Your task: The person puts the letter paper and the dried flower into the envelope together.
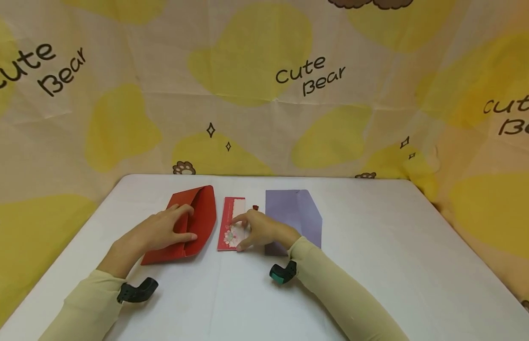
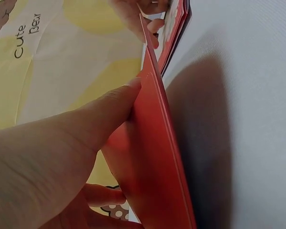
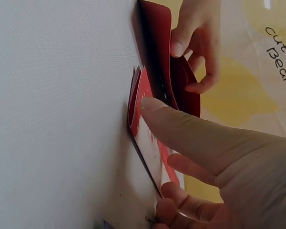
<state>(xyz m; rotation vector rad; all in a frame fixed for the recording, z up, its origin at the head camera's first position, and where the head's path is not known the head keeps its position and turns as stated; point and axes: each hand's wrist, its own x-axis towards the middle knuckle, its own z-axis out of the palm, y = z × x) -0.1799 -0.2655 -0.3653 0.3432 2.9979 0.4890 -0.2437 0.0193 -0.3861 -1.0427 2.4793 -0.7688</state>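
A red envelope [image 1: 162, 253] lies at the left with its pointed flap spread to the right and its mouth gaping. My left hand [image 1: 166, 229] grips it at the mouth, thumb and fingers spread apart along the edge. In the left wrist view the thumb rests on the red envelope [image 2: 155, 157], which stands tilted over its shadow. Right of it is a folded red greeting card [image 1: 226, 222] with a white flowered panel. My right hand [image 1: 262, 228] holds this card by its right side, thumb near the lower edge [image 3: 143, 90] and fingers farther along.
A purple envelope [image 1: 285, 206] lies right of the card, partly under my right wrist. A small dark red piece [image 1: 255, 207] shows just behind the right hand. All rest on a white table [image 1: 375, 274], with a patterned yellow cloth [image 1: 255, 94] hanging behind it.
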